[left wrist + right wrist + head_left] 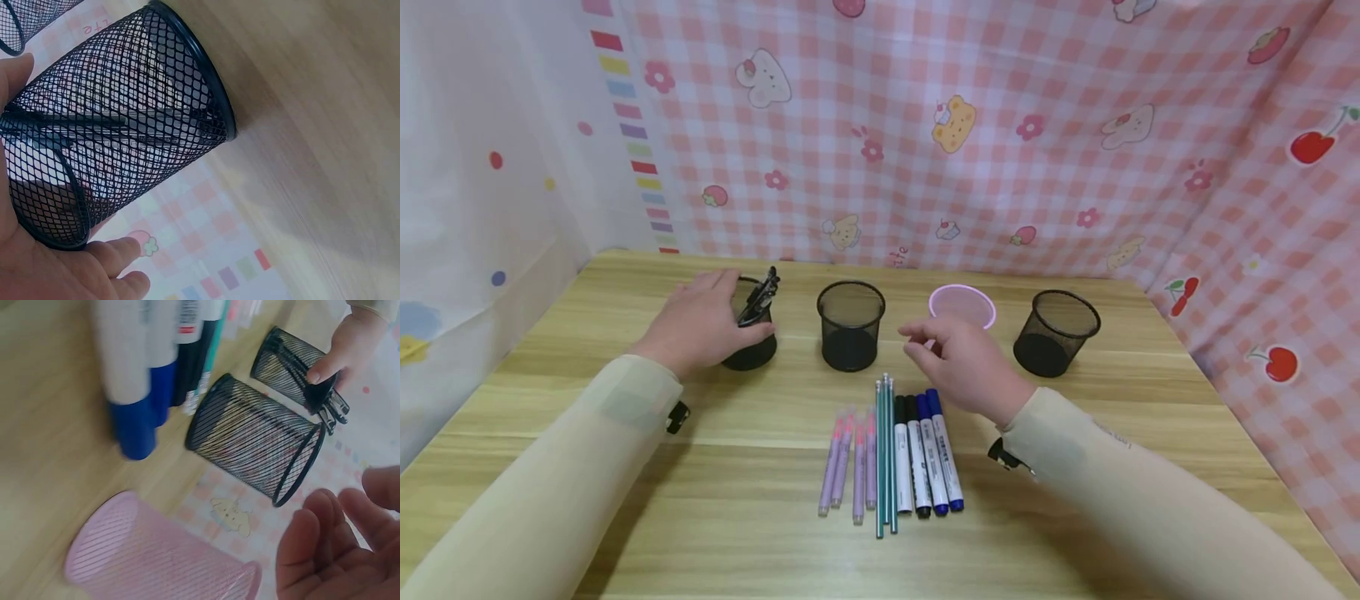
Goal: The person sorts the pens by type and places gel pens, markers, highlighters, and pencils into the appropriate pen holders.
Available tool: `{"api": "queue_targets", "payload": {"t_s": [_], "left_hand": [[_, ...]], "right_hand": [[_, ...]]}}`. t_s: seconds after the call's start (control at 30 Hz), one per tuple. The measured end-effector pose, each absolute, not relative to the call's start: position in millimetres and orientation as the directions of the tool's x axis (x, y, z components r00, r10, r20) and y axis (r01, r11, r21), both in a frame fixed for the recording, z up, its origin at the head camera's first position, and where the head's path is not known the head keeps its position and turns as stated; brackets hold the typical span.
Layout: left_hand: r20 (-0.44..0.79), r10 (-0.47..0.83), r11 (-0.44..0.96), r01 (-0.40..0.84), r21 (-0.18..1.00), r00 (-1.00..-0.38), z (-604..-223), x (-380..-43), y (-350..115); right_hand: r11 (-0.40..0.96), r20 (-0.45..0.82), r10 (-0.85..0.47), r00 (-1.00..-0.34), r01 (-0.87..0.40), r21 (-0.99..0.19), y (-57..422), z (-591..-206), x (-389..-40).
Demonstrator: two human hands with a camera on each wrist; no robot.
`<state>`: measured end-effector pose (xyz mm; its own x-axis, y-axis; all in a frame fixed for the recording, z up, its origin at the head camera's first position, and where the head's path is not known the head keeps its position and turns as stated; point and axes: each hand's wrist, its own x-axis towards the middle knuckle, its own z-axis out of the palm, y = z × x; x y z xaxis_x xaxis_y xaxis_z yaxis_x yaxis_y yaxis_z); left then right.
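Observation:
My left hand (703,325) grips the leftmost black mesh pen cup (125,106) near its rim, thumb across the front and fingers round the far side. Black pens (762,296) lean in that cup, their clips above the rim; the left wrist view shows them through the mesh. Over the table, my right hand (962,362) hangs with loosely bent fingers and nothing in them. It partly hides a pink mesh cup (962,305) in the head view. A second black mesh cup (256,437) stands upright between the hands.
Another black mesh cup (1056,333) stands at the right. In front lie several pink-tipped lilac highlighters (842,467), three green pencils (886,458) and several white markers (928,454) with black or blue caps. A checked pink curtain (895,125) borders the table's back.

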<state>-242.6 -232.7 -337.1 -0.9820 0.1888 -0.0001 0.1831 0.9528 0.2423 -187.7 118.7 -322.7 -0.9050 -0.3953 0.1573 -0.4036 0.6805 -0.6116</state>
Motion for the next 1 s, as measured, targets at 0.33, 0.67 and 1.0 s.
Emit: {"api": "queue_targets", "payload": {"t_s": [0.33, 0.67, 1.0], "left_hand": [[0.029, 0.207, 0.954, 0.209, 0.215, -0.978, -339, -241, -235], [0.13, 0.232, 0.941, 0.256, 0.22, -0.964, -339, -233, -237], [0.379, 0.306, 0.86, 0.424, 0.284, -0.873, -326, -219, -226]], "right_hand": [[0.745, 0.092, -0.434, -0.896, -0.414, -0.523, 144, -336, -181], [0.84, -0.072, -0.386, -0.92, -0.319, -0.439, 153, -344, -176], [0.857, -0.155, -0.386, -0.909, -0.291, -0.426, 155, -349, -173]]}}
